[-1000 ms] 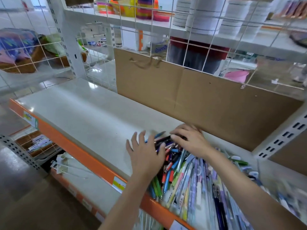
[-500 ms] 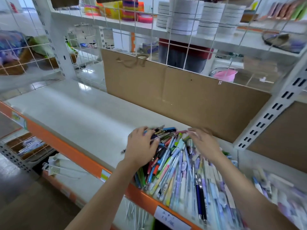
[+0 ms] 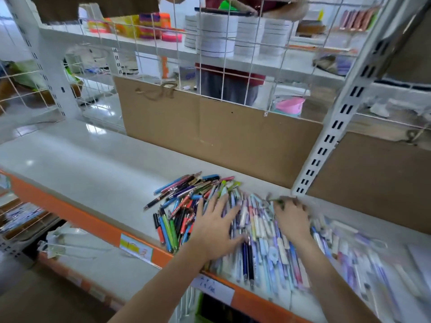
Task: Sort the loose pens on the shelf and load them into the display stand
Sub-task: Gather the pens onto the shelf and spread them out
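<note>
A heap of loose pens (image 3: pixel 184 206) in many colours lies on the white shelf (image 3: pixel 81 164), spreading right into rows of pale pastel pens (image 3: pixel 268 248). My left hand (image 3: pixel 217 227) lies flat on the middle of the heap, fingers spread, holding nothing. My right hand (image 3: pixel 291 217) rests further right near the shelf upright, fingers curled down onto the pens; a green pen tip shows at its fingertips, but whether it grips one is unclear. No display stand is visible.
A cardboard panel (image 3: pixel 221 136) backs the shelf behind the pens. A white slotted upright (image 3: pixel 326 145) stands at the back right. The shelf's orange front edge (image 3: pixel 93 224) carries price labels. Wire mesh, tape rolls (image 3: pixel 217 36) and a person stand beyond.
The view has shifted left and down. My left hand slid right from the pile's left edge onto its middle and flattened. My right hand moved right toward the upright.
</note>
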### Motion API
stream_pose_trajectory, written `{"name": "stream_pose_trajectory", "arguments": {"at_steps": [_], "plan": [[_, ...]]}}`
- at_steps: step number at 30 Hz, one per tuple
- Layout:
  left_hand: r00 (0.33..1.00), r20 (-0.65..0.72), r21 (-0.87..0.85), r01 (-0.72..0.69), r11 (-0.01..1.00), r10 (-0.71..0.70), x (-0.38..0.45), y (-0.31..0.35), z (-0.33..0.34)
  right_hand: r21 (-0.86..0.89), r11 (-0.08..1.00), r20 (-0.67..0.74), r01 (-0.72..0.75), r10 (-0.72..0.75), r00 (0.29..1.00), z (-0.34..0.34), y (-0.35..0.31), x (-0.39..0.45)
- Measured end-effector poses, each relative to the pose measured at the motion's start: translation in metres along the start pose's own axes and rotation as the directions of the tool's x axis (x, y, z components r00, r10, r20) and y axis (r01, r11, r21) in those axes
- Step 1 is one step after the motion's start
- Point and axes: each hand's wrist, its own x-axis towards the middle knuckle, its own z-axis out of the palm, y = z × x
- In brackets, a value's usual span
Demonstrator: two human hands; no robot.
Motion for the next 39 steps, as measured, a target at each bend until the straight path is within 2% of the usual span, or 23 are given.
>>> {"name": "stream_pose_trajectory", "arguments": {"at_steps": [3, 6, 8, 11, 14, 17, 20, 23, 25, 28, 30, 33, 36, 37, 39], "plan": [[0.994, -0.108, -0.041, 0.011, 0.999, -0.016, -0.003, -0.007, -0.003, -0.020, 0.990, 0.120, 0.140, -0.137, 0.983, 0.002, -0.010, -0.019], [0.984, -0.179, -0.029, 0.019, 0.999, -0.024, -0.010, 0.007, -0.006, 0.164, 0.969, 0.179, 0.185, -0.213, 0.960, -0.008, -0.014, -0.031], [0.995, -0.098, -0.028, -0.018, 0.999, 0.015, -0.017, 0.029, -0.006, 0.181, 0.972, 0.100, 0.149, -0.169, 0.980, -0.017, 0.000, -0.039], [0.997, 0.020, -0.012, -0.077, 0.997, 0.077, -0.024, 0.049, 0.001, 0.044, 0.999, 0.020, 0.013, -0.014, 1.000, -0.024, 0.030, -0.061], [0.999, -0.023, -0.007, -0.041, 0.999, 0.041, -0.026, 0.041, 0.001, 0.042, 0.999, 0.114, -0.022, 0.017, 0.993, -0.024, 0.031, -0.083], [0.997, -0.082, 0.024, 0.001, 1.000, 0.001, -0.026, 0.028, -0.004, 0.129, 0.992, 0.182, 0.010, -0.033, 0.983, -0.018, 0.010, -0.090], [0.989, -0.150, -0.017, 0.017, 1.000, -0.020, -0.033, 0.036, -0.003, 0.276, 0.959, 0.205, 0.071, -0.131, 0.970, -0.014, -0.010, -0.088], [0.999, -0.031, -0.060, -0.036, 0.998, 0.034, -0.042, 0.059, 0.000, 0.378, 0.921, 0.158, 0.096, -0.167, 0.973, -0.022, -0.011, -0.090], [0.997, 0.028, -0.009, -0.067, 0.998, 0.067, -0.042, 0.065, 0.002, 0.291, 0.954, 0.106, 0.071, -0.106, 0.989, -0.030, 0.005, -0.096], [0.999, -0.008, 0.001, -0.034, 0.999, 0.034, -0.038, 0.057, -0.005, 0.141, 0.990, 0.126, -0.029, 0.011, 0.992, -0.034, 0.028, -0.104], [0.999, -0.040, 0.014, 0.003, 1.000, -0.003, -0.039, 0.050, -0.010, 0.106, 0.994, 0.167, -0.022, 0.004, 0.986, -0.026, 0.025, -0.108], [0.989, -0.145, -0.067, 0.032, 0.997, -0.042, -0.041, 0.057, -0.010, 0.233, 0.971, 0.199, 0.047, -0.095, 0.975, -0.015, 0.009, -0.108], [0.951, -0.306, -0.135, -0.094, 0.986, 0.049, -0.041, 0.081, 0.001, 0.349, 0.931, 0.195, 0.104, -0.180, 0.964, -0.022, 0.007, -0.103], [0.951, -0.292, -0.097, -0.134, 0.986, 0.101, -0.039, 0.091, 0.005, 0.356, 0.927, 0.156, 0.117, -0.183, 0.971, -0.029, 0.016, -0.101], [0.973, -0.152, 0.038, -0.172, 0.984, 0.176, -0.036, 0.100, 0.014, 0.296, 0.944, 0.025, 0.147, -0.162, 0.987, -0.044, 0.043, -0.095]]}}
